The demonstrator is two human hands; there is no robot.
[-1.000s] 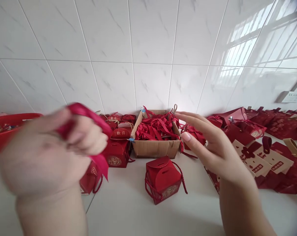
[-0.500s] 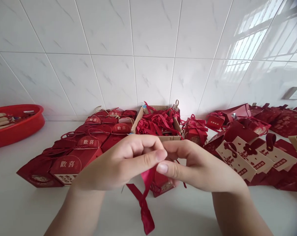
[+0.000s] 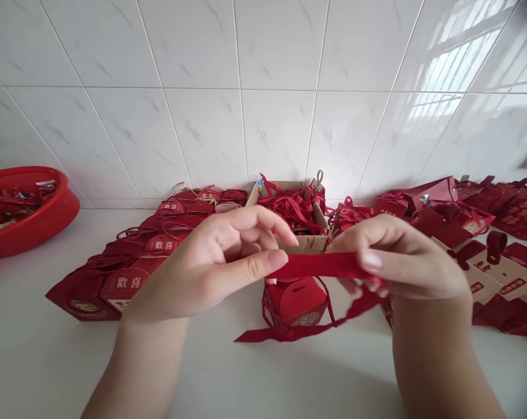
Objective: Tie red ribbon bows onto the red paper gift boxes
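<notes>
A dark red ribbon [image 3: 319, 265] is stretched level between my two hands. My left hand [image 3: 215, 265] pins its left end under the thumb, with the index finger raised and curved above. My right hand [image 3: 407, 262] pinches the ribbon between thumb and fingers, and a loose tail hangs from it, trailing down to the left. Behind that tail, a small red gift box [image 3: 304, 299] with a twisted cord handle stands on the white tabletop, beneath the ribbon. The fingers of the right hand are partly hidden behind the ribbon.
Rows of red gift boxes [image 3: 127, 282] stand at left. A cardboard box [image 3: 309, 244] of loose ribbons sits at centre back, against the tiled wall. Ribboned boxes [image 3: 350, 212] and flat red bags [image 3: 519, 212] lie at right. A red basin [image 3: 40, 227] holds small wrapped items at far left.
My hands have moved apart from being together, drawing the ribbon out straight between them. The ribbon's tail now hangs from the right hand. The other person's hand in the basin has mostly left view.
</notes>
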